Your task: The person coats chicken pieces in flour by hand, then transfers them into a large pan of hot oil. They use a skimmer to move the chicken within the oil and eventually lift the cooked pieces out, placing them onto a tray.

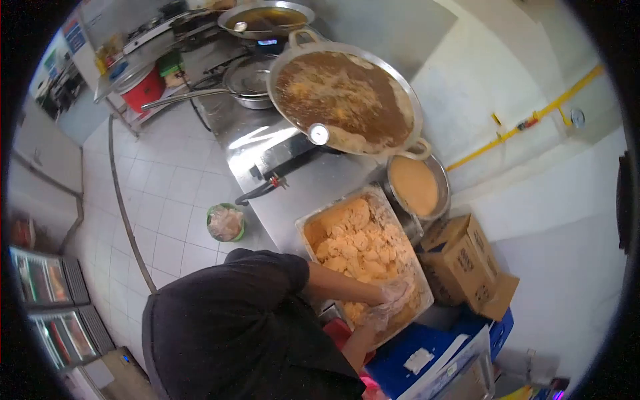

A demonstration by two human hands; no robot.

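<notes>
Breaded pieces (353, 247) fill the metal tray (308, 220) on the desk (307, 180); my gloved left hand (397, 292) and right hand (375, 319) rest among them, fingers curled around some pieces.

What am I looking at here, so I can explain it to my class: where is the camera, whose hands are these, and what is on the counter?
There is no machine here, only a person at work. One wide-angle camera on the person's head looks down, which is why the edges curve and the dark shirt fills the bottom. Both hands, which seem to wear thin clear gloves, are in a metal tray of pale orange coated pieces: the left hand above, the right hand just below it. Whether either one grips a piece cannot be seen. The tray sits on a steel counter. Further along are a round bowl of orange mix and a large pan of brown liquid. Cardboard boxes stand beside the tray.
</notes>
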